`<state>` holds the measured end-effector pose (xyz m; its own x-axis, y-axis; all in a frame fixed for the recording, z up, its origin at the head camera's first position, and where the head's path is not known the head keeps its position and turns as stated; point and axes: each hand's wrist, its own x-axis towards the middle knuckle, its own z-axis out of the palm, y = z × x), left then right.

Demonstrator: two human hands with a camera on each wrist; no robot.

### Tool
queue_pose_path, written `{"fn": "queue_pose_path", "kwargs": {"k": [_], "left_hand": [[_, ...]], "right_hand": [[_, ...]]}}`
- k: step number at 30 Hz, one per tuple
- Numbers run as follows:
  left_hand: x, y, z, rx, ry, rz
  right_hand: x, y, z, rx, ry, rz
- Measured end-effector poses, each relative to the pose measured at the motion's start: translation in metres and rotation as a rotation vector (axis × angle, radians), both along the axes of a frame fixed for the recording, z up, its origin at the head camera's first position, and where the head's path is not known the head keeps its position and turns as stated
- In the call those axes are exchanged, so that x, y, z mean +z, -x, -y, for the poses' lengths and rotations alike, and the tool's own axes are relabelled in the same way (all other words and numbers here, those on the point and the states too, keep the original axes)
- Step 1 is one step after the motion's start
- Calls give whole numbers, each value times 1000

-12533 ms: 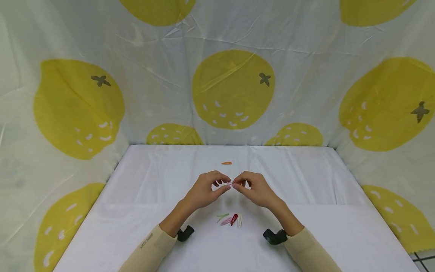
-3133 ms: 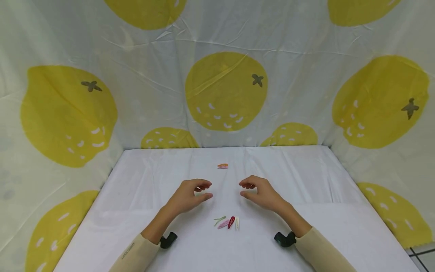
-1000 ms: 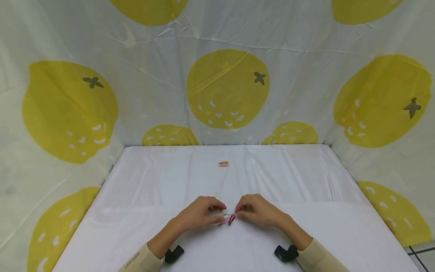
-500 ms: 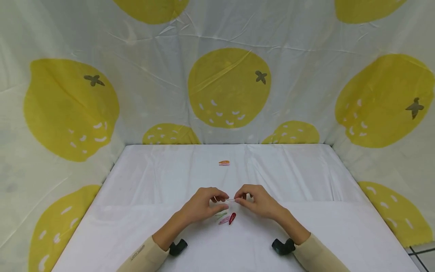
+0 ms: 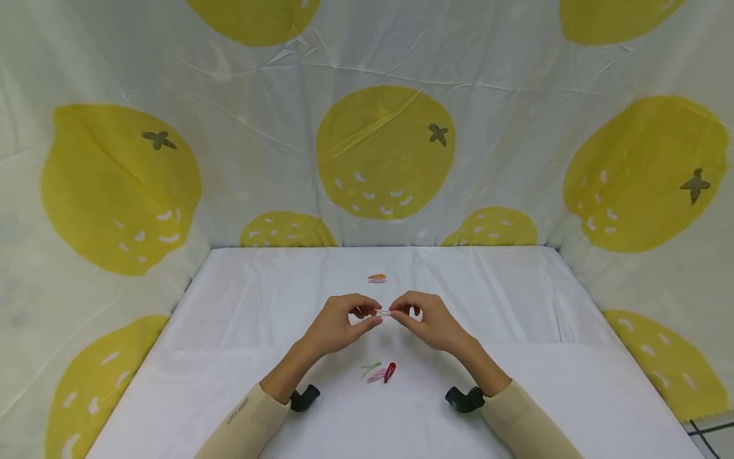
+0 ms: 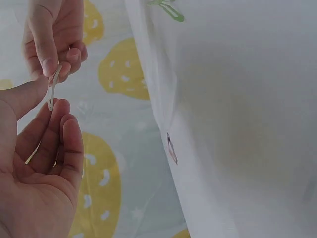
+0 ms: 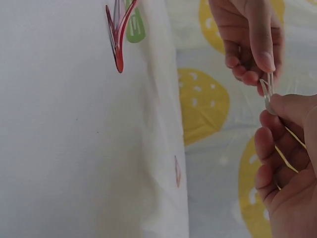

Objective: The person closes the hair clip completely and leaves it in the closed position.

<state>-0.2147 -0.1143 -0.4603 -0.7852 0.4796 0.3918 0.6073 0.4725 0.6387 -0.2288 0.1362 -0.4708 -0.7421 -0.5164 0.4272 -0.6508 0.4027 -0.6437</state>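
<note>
A white snap hair clip (image 5: 384, 313) is held above the table between both hands, its two prongs spread apart in the right wrist view. My left hand (image 5: 338, 324) pinches one end between thumb and fingertips. The other end is pinched by my right hand (image 5: 430, 320). Closer to me on the cloth lie a green hair clip (image 5: 371, 368), a pink hair clip (image 5: 376, 377) and a red hair clip (image 5: 390, 372). Beyond the hands, an orange hair clip (image 5: 376, 276) lies beside another pink clip (image 5: 376, 281).
White cloth covers the table (image 5: 493, 280). A curtain (image 5: 516, 127) printed with yellow lemons stands behind it and along both sides. Dark wrist cameras (image 5: 466, 400) sit below each wrist.
A pink clip, held earlier, came to lie beside the orange one, and both hands were empty. They have since picked the white clip from the near group and carried it forward.
</note>
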Motion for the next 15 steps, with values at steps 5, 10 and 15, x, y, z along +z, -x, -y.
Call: {"fn": "queue_pose_path", "kwargs": {"k": [5,10,15], "left_hand": [[4,4,-2,44,-45,30],[7,10,-5,82,-73,69],[8,17,-7,133,-97,120]], "right_hand": [[1,5,4,-22,45,-9],[3,11,6,-55,72,-1],[5,16,7,-72,86,-39]]}}
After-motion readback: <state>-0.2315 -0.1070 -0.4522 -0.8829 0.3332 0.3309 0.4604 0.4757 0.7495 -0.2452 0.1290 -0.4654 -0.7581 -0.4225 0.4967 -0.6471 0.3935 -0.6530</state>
